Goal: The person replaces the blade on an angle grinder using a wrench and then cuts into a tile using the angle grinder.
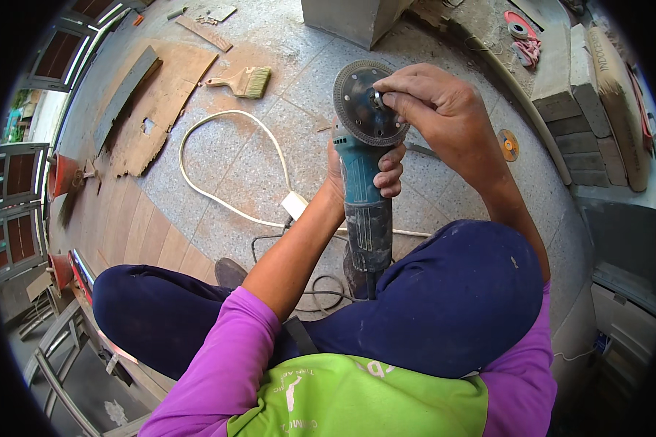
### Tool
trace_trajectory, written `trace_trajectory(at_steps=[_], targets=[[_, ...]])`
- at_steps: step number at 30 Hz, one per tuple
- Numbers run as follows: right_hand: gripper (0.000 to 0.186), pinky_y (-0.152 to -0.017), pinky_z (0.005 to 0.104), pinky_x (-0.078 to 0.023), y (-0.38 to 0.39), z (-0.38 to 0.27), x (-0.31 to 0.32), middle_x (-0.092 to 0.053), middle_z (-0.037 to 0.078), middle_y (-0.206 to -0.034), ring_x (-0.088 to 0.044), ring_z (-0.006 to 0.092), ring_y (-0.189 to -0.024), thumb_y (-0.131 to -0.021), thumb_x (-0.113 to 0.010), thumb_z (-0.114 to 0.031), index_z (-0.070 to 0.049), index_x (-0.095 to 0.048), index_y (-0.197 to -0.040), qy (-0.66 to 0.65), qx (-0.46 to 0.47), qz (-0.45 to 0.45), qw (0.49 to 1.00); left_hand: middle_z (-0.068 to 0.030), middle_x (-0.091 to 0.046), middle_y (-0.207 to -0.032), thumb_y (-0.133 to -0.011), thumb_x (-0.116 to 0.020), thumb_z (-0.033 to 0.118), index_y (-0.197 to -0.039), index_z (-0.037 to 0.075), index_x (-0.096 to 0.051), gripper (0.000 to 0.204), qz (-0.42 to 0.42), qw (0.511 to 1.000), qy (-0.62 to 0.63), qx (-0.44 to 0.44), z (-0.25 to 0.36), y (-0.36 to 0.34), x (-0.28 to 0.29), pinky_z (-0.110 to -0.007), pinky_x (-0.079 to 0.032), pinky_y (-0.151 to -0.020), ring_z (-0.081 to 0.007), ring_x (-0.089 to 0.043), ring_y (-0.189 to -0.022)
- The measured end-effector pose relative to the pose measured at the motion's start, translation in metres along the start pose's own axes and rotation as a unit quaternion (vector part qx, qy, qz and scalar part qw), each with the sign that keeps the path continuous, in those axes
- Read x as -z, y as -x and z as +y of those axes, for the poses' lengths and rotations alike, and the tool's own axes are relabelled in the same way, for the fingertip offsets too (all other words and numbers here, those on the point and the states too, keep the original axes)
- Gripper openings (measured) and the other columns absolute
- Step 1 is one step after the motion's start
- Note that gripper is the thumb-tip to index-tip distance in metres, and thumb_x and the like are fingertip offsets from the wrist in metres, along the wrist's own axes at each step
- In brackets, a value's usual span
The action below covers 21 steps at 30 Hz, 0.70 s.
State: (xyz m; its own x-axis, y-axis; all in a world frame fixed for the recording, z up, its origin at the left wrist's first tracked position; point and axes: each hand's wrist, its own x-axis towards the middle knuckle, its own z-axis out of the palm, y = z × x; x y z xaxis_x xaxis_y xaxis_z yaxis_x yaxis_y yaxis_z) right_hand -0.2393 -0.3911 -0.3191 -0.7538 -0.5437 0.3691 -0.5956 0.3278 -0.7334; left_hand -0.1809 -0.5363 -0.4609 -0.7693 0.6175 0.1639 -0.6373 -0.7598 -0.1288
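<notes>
A teal and black angle grinder (364, 176) stands upright between my knees, its cutting disc at the top. My left hand (390, 171) is wrapped round the grinder's body just below the disc. The dark diamond disc (356, 102) has a toothed rim and several small holes, and its face is turned toward me. With thumb and fingers, my right hand (437, 102) pinches a small metal nut (377, 97) at the disc's centre. Part of that nut is hidden by the fingertips.
A white extension cord (182, 164) with its socket (294, 205) loops on the tiled floor. Farther off lie a paintbrush (249, 81) and a torn board (169, 102). An orange disc (508, 145) lies to the right, near stacked blocks (567, 109). A concrete pillar (350, 18) stands ahead.
</notes>
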Motion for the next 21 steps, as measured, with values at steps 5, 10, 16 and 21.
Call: trace_trajectory(at_steps=[5,10,16,21], targets=[[0.027,-0.082,0.0350,-0.058,0.000,-0.009,0.003,-0.071,0.016,-0.105,-0.072,0.0258,-0.092,-0.090,-0.064,-0.003,0.003,-0.072,-0.114,0.037,0.030,-0.031,0.998,-0.0105,-0.050,-0.075,-0.085,-0.031,0.091,-0.120,0.010,-0.058,0.092,0.010,1.000,-0.012,-0.007,0.001,0.002,-0.003,-0.041,-0.045,-0.050,-0.0241,-0.054,-0.052],[0.028,-0.083,0.0370,-0.057,-0.003,-0.009,0.005,-0.067,0.018,-0.109,-0.070,0.0286,-0.092,-0.089,-0.060,-0.004,0.006,-0.070,-0.113,0.082,0.052,-0.049,0.994,-0.0109,-0.050,-0.075,-0.085,-0.031,0.091,-0.117,0.011,-0.059,0.090,0.028,0.999,-0.029,-0.003,0.001,0.002,-0.005,-0.041,-0.044,-0.051,-0.0248,-0.054,-0.052],[0.024,-0.086,0.0398,-0.056,-0.007,-0.015,0.004,-0.065,0.017,-0.109,-0.066,0.0279,-0.099,-0.085,-0.066,-0.006,0.006,-0.071,-0.104,0.175,0.072,-0.080,0.979,-0.0111,-0.050,-0.075,-0.085,-0.029,0.091,-0.114,0.012,-0.060,0.090,0.021,1.000,-0.010,-0.006,0.000,0.003,-0.006,-0.040,-0.043,-0.052,-0.0245,-0.053,-0.053],[0.019,-0.088,0.0368,-0.057,-0.007,-0.011,0.007,-0.066,0.015,-0.113,-0.065,0.0264,-0.102,-0.082,-0.071,-0.009,0.003,-0.073,-0.096,0.276,0.190,-0.100,0.937,-0.0111,-0.050,-0.075,-0.085,-0.029,0.090,-0.115,0.012,-0.060,0.089,0.014,1.000,-0.010,-0.002,0.000,0.003,-0.003,-0.040,-0.044,-0.052,-0.0244,-0.054,-0.053]])
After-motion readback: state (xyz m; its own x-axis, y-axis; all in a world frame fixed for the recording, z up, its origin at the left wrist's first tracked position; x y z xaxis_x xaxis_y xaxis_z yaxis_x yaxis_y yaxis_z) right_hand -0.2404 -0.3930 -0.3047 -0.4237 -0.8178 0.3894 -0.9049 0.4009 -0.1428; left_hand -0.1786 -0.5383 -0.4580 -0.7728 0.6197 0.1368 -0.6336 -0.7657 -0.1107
